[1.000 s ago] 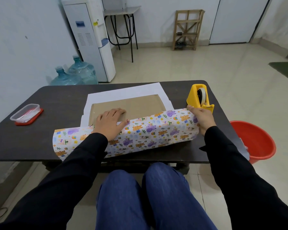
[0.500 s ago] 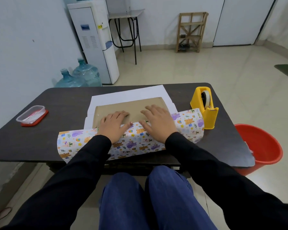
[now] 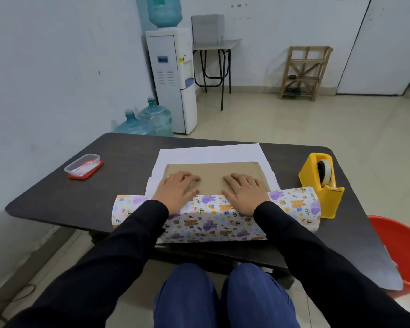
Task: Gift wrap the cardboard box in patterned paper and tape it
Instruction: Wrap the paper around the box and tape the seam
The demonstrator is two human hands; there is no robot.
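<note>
A flat brown cardboard box (image 3: 213, 172) lies on the white underside of the wrapping paper in the middle of the dark table (image 3: 118, 162). The near flap of the patterned paper (image 3: 213, 223), printed with bears and rainbows, curls up over the box's front edge. My left hand (image 3: 176, 190) and my right hand (image 3: 244, 190) lie flat side by side, palms on the paper's edge and fingers stretched over the cardboard. The white far part of the sheet (image 3: 208, 153) sticks out behind the box.
A yellow tape dispenser (image 3: 322, 185) stands at the table's right, close to the paper's end. A clear tub on a red lid (image 3: 83, 166) sits at the left. A red bucket (image 3: 402, 252) is on the floor to the right, my knees under the front edge.
My right hand left the paper's right end beside the dispenser and came to the middle, flat next to my left hand. My head tilted up, showing more of the room.
</note>
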